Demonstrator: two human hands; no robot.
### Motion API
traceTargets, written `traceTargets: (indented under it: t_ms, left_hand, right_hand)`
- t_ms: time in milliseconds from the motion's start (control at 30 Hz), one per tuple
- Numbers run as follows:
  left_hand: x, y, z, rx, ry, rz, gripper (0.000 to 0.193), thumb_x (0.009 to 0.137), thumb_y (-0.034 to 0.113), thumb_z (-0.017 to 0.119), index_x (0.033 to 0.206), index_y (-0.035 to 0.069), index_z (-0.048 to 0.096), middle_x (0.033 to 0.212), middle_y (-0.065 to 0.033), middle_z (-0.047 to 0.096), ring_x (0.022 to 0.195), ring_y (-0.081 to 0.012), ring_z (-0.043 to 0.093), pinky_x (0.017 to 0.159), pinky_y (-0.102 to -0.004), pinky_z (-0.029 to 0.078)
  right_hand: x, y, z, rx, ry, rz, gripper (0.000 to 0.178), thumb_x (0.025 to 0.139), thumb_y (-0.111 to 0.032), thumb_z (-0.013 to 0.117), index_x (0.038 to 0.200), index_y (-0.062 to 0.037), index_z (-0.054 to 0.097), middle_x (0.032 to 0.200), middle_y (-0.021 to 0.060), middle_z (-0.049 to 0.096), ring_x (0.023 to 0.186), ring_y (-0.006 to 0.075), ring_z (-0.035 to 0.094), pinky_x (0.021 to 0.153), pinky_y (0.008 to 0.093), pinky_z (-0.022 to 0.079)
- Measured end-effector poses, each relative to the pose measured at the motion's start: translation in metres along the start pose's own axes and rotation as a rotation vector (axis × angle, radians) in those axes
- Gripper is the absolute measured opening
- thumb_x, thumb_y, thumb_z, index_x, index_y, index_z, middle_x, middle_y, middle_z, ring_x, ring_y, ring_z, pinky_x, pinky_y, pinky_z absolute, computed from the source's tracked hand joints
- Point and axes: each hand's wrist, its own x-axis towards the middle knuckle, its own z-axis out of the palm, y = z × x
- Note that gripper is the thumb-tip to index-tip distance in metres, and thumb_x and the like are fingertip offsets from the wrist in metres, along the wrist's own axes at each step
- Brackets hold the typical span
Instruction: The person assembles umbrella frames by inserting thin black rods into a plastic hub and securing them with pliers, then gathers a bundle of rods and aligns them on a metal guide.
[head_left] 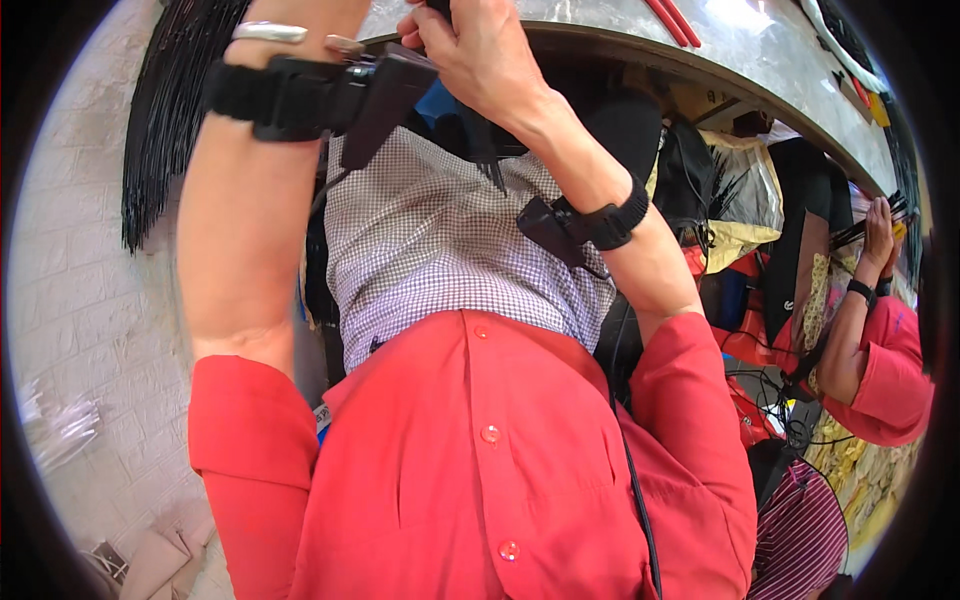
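Note:
My right hand point(478, 60) is at the top edge, over the rim of the worktable, its fingers curled closed. A dark piece shows between these fingers. In line with it below the hand, the thin pointed ends of a bundle of black strips point(486, 155) hang over my lap; the hand hides the middle. My left forearm point(240, 220) reaches up past the top edge, so the left hand is out of sight. A silver bracelet point(270, 32) and a strapped black device point(305, 100) are on that wrist. Another strapped device point(560, 228) is on my right wrist.
A thick sheaf of long black strands point(170, 130) hangs at the upper left. Two red sticks point(672, 20) lie on the grey worktable point(600, 15). At the right, a person in red point(880, 380) holds dark strips. Bags point(745, 190) and cables point(780, 400) crowd beneath the table.

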Motion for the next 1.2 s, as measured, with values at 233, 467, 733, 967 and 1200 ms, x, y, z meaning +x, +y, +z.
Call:
traceTargets:
  t_ms: [233, 467, 733, 967, 1200]
  left_hand:
    - [0.003, -0.065, 0.019, 0.176, -0.008, 0.082, 0.022, 0.083, 0.021, 0.073, 0.079, 0.001, 0.064, 0.069, 0.0011, 0.058, 0.062, -0.0100, 0.050, 0.057, -0.0290, 0.042]
    - [-0.076, -0.068, 0.000, 0.306, -0.123, -0.253, 0.034, 0.084, 0.020, 0.073, 0.109, 0.002, 0.058, 0.076, 0.0036, 0.050, 0.065, -0.0058, 0.044, 0.057, -0.0226, 0.038]
    - [-0.057, -0.089, -0.014, 0.075, -0.340, -0.350, 0.056, 0.093, 0.007, 0.058, 0.142, 0.002, 0.031, 0.098, -0.0070, 0.057, 0.081, -0.0122, 0.059, 0.072, -0.0251, 0.050]
    - [-0.061, -0.098, -0.017, -0.209, -0.209, -0.448, 0.085, 0.095, -0.002, 0.049, 0.151, 0.020, -0.011, 0.109, -0.0168, 0.060, 0.089, -0.0191, 0.064, 0.081, -0.0332, 0.053]
    - [-0.070, -0.092, -0.037, -0.387, -0.211, -0.566, 0.069, 0.095, 0.005, 0.055, 0.149, 0.010, 0.012, 0.109, -0.0179, 0.062, 0.092, -0.0229, 0.066, 0.082, -0.0361, 0.056]
  right_hand:
    - [0.000, 0.042, -0.019, 0.400, -0.307, 0.057, 0.013, 0.090, -0.009, 0.056, 0.090, 0.0028, 0.062, 0.074, 0.0094, 0.067, 0.070, 0.0211, 0.065, 0.064, 0.0320, 0.051]
    - [-0.060, 0.065, -0.002, 0.795, -0.348, 0.283, 0.006, 0.090, -0.005, 0.055, 0.091, 0.0003, 0.058, 0.082, 0.0041, 0.064, 0.077, 0.0112, 0.058, 0.074, 0.0283, 0.048]
    - [-0.041, 0.088, -0.010, 1.016, -0.434, 0.437, 0.012, 0.094, -0.012, 0.057, 0.098, -0.0001, 0.057, 0.093, 0.0113, 0.068, 0.087, 0.0162, 0.064, 0.082, 0.0315, 0.052]
    - [-0.032, 0.102, -0.010, 0.909, -0.505, 0.470, 0.021, 0.093, -0.019, 0.061, 0.101, -0.0003, 0.064, 0.096, 0.0067, 0.067, 0.094, 0.0166, 0.063, 0.089, 0.0325, 0.049]
    - [-0.039, 0.100, -0.005, 1.020, -0.648, 0.472, 0.019, 0.094, -0.017, 0.060, 0.099, 0.0007, 0.062, 0.099, 0.0109, 0.067, 0.100, 0.0227, 0.063, 0.095, 0.0373, 0.047]
